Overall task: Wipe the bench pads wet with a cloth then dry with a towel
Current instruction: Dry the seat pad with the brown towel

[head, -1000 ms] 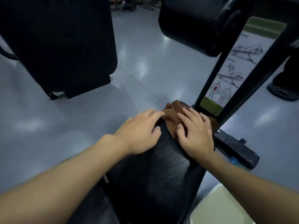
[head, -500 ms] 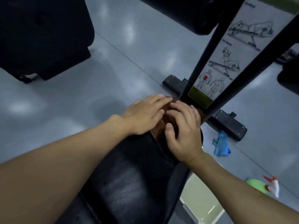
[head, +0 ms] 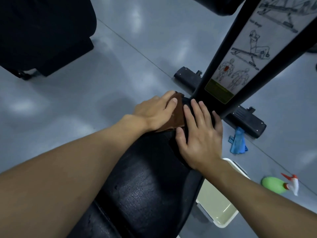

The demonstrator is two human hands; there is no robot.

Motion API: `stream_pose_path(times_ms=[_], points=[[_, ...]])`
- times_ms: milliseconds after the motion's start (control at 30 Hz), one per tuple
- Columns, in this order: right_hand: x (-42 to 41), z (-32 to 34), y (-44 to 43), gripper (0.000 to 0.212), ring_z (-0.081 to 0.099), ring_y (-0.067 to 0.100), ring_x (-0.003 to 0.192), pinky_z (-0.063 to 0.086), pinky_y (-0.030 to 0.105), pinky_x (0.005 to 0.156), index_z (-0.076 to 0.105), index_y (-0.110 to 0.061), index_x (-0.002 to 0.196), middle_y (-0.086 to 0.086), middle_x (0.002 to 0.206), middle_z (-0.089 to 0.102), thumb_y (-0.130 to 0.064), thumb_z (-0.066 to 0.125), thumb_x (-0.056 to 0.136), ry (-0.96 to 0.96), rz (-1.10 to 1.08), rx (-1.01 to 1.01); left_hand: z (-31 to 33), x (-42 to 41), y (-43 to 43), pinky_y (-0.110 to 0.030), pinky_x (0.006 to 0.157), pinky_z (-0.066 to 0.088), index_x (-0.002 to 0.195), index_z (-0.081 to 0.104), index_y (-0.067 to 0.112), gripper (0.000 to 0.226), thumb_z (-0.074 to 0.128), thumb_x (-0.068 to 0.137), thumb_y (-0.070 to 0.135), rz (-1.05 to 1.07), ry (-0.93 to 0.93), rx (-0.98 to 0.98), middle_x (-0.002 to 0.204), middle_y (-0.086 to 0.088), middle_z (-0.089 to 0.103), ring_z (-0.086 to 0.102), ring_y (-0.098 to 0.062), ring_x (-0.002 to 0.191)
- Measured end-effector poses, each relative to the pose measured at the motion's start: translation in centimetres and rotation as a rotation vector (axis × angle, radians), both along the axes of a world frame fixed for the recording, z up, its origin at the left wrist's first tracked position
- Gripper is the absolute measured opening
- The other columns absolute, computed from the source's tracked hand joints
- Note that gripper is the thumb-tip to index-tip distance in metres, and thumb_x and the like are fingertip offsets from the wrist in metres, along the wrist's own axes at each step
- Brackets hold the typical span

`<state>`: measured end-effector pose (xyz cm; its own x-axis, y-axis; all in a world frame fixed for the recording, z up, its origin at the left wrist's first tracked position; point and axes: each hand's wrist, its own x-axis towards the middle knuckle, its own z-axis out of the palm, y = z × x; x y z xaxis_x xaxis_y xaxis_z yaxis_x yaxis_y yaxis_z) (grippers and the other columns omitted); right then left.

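The black bench pad (head: 147, 186) runs away from me, and its surface shows a wet sheen. At its far end lies a brown cloth (head: 178, 115). My left hand (head: 154, 112) presses down on the cloth's left part, fingers curled over its edge. My right hand (head: 200, 134) lies flat on the pad just right of the cloth, fingers spread, holding nothing; its thumb is close to the cloth's near edge. Both hands sit right before the bench's black upright post (head: 214, 71).
The post carries an exercise instruction label (head: 240, 54) and stands on a black floor foot (head: 243, 121). On the grey floor to the right lie a blue rag (head: 237, 141), a green spray bottle (head: 274, 185) and a cream bin (head: 217, 208). Another black padded machine (head: 42, 31) stands far left.
My right hand has slid off the brown cloth to the right and now lies flat on the bare pad. My left hand has moved onto the cloth. The view has tilted further down.
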<state>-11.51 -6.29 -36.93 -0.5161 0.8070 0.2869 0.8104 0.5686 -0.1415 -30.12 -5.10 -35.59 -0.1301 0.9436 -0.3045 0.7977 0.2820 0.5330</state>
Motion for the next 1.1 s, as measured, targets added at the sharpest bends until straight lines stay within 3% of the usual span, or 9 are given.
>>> stream_pose_path(times_ms=[133,233,467,567,733,867,1100], points=[[0.3,0.0,-0.1,0.057,0.033,0.028,0.147,0.024,0.056,0.115,0.054,-0.015,0.143,0.011,0.157,0.039,-0.042,0.037,0.096,-0.009,0.009,0.013,0.0,-1.4,-3.3,-0.052,0.098,0.044,0.150,0.008,0.056,0.058,0.011,0.093,0.066,-0.023,0.121,-0.042,0.137,-0.008,0.052,0.054,-0.037,0.122],[0.1,0.2,-0.2,0.059,0.031,0.029,0.148,0.022,0.057,0.116,0.051,-0.016,0.146,0.011,0.159,0.037,-0.045,0.035,0.097,-0.061,0.008,-0.002,-0.1,-3.0,-6.5,-0.049,0.098,0.043,0.154,0.002,0.052,0.056,0.016,0.100,0.059,0.010,0.211,-0.106,0.141,-0.005,0.048,0.053,-0.037,0.123],[0.2,0.0,-0.1,0.057,0.032,0.033,0.147,0.024,0.058,0.115,0.050,-0.018,0.147,0.014,0.159,0.036,-0.045,0.032,0.100,-0.078,0.035,0.034,0.1,0.3,-3.1,-0.053,0.098,0.042,0.158,0.005,0.030,0.063,0.020,0.101,0.053,-0.021,0.266,0.006,0.148,-0.010,0.042,0.051,-0.038,0.123],[0.0,0.1,-0.1,0.057,0.033,0.033,0.146,0.024,0.058,0.115,0.050,-0.018,0.147,0.013,0.158,0.037,-0.044,0.032,0.100,-0.094,0.033,0.011,-0.3,-0.2,-4.1,-0.053,0.097,0.042,0.158,0.010,0.022,0.070,0.020,0.099,0.059,0.001,0.288,-0.001,0.147,-0.010,0.044,0.051,-0.037,0.124],[-1.3,1.3,-0.5,0.060,0.029,0.037,0.146,0.016,0.062,0.116,0.049,-0.012,0.144,0.018,0.156,0.037,-0.045,0.031,0.097,-0.215,0.026,-0.023,-1.1,-2.6,-9.1,-0.051,0.089,0.043,0.156,0.011,0.032,0.078,0.008,0.088,0.071,-0.006,0.394,-0.038,0.143,-0.005,0.046,0.053,-0.038,0.117],[-5.2,1.0,-2.8,0.059,0.020,0.041,0.149,0.010,0.067,0.116,0.046,-0.024,0.148,0.011,0.158,0.038,-0.050,0.024,0.100,-0.320,0.262,-0.052,-1.3,-5.0,-13.7,-0.052,0.093,0.046,0.154,0.012,0.040,0.080,0.007,0.083,0.076,0.129,0.398,-0.105,0.139,-0.005,0.048,0.051,-0.039,0.117],[-5.6,0.5,-2.9,0.057,0.018,0.041,0.149,0.008,0.069,0.115,0.045,-0.031,0.148,0.010,0.157,0.039,-0.053,0.024,0.100,-0.399,0.266,-0.051,-1.2,-4.0,-12.2,-0.055,0.093,0.042,0.143,0.032,0.040,0.060,0.020,0.092,0.069,0.322,0.312,-0.142,0.131,-0.007,0.054,0.051,-0.041,0.116]])
